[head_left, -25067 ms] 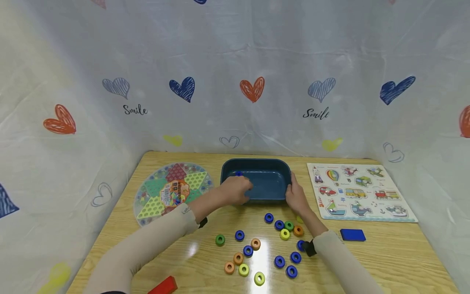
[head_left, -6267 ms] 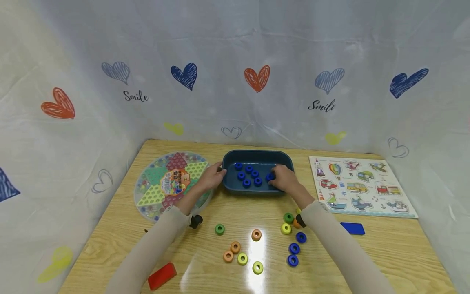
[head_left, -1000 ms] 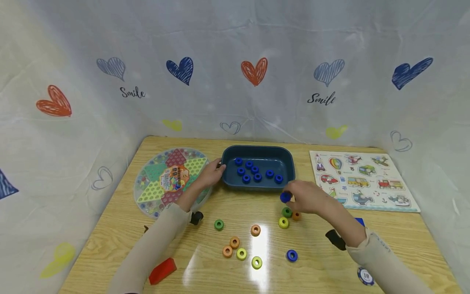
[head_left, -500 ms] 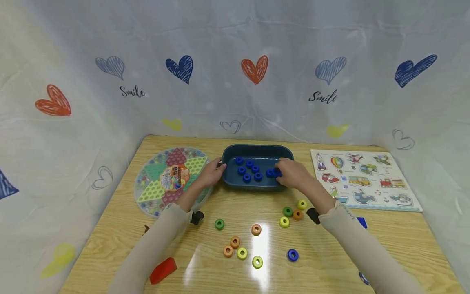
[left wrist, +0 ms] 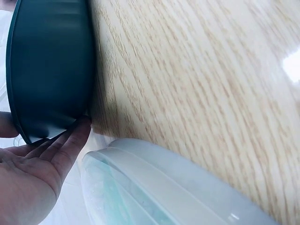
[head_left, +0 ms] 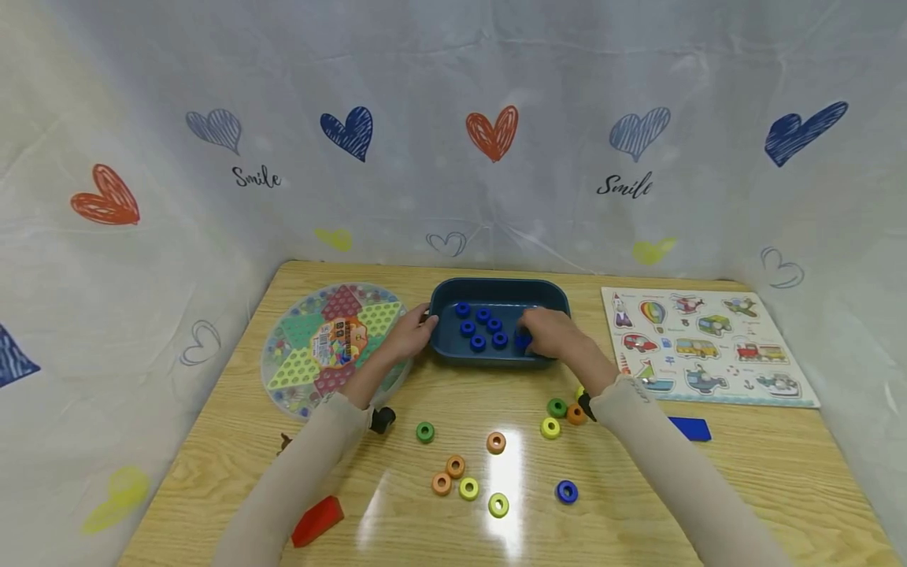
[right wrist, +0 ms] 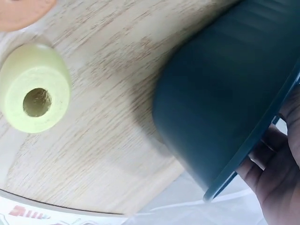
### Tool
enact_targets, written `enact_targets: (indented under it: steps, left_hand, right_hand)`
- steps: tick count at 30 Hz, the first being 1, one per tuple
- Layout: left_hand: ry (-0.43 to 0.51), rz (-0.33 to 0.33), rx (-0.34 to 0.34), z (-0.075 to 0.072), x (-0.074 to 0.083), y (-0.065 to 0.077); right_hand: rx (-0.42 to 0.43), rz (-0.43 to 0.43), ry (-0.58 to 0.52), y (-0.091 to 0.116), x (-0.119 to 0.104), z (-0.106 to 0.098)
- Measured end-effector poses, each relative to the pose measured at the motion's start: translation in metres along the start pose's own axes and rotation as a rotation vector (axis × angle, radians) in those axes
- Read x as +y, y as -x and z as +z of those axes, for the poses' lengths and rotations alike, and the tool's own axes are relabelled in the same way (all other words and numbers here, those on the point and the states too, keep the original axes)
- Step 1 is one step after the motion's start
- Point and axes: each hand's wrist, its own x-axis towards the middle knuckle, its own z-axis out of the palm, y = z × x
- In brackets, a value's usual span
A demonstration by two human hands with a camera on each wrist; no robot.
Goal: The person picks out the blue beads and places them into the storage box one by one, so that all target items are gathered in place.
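Observation:
My left hand (head_left: 409,334) grips the left end of a dark teal plastic tub (head_left: 489,363), thumb over the rim and fingers against the outer wall, as the left wrist view shows. Inside the tub, several blue ring-shaped beads (head_left: 478,342) lie on the floor. My right hand (head_left: 556,337) reaches over the tub's right side, its fingertips around a blue bead (head_left: 522,341) near the floor. The tub wall (right wrist: 220,93) hides those fingertips in the right wrist view. One more blue bead (head_left: 567,492) lies on the table at the front right.
Orange (head_left: 497,442), yellow (head_left: 469,489) and green beads (head_left: 425,431) lie scattered before the tub. A round Chinese checkers board (head_left: 298,368) sits left, a vehicle picture puzzle (head_left: 708,346) right. A red block (head_left: 316,521) and a blue block (head_left: 690,428) flank the front.
Blue beads have moved from the table into the tub. The hands have swapped roles since the oldest frame. Over the last second, my right hand has carried a blue bead into the tub.

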Motion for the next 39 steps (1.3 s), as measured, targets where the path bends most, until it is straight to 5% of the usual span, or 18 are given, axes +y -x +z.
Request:
enact_targets:
  steps: [12, 18, 25, 32, 35, 39]
  left_hand:
    - [0.002, 0.005, 0.012, 0.005, -0.001, 0.0]
    - [-0.001, -0.001, -0.003, 0.004, -0.001, -0.001]
    - [-0.011, -0.008, 0.007, 0.002, 0.001, -0.002]
    - [-0.009, -0.025, -0.004, 0.001, 0.002, -0.001]
    - [-0.008, -0.024, -0.007, 0.001, 0.001, -0.001]
    - [-0.013, -0.014, -0.013, -0.001, 0.0, 0.0]
  right_hand:
    - [-0.038, -0.027, -0.02, -0.001, 0.005, 0.01]
    - [0.056, -0.003, -0.173, 0.013, 0.01, 0.002]
    - [0.152, -0.021, -0.271, 0.056, 0.005, -0.005]
    - [0.374, -0.061, -0.261, 0.115, -0.007, 0.01]
    - [0.347, -0.106, -0.288, 0.137, -0.014, 0.02]
    - [0.199, -0.146, -0.354, 0.161, -0.027, 0.036]
